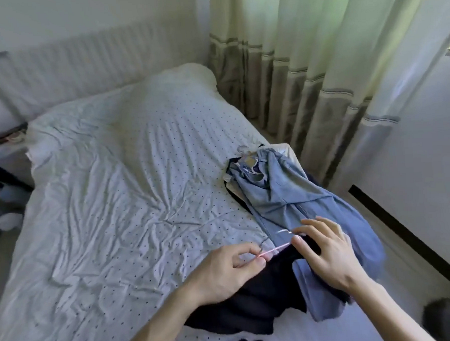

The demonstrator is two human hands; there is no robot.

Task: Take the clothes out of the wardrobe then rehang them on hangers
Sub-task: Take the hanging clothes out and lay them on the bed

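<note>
Rightward: clothes pile (pixel 285 190), hanger (pixel 275 249) near bed (pixel 114 176) edge

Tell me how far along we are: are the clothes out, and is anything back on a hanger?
Done: clothes are out, piled on the bed, a blue shirt on top. In hand: left hand and right hand both pinch a pink hanger over a dark garment. Left: that garment is not on it yet. A hook shows by the shirt's collar; whether it is hung I cannot tell.
</note>
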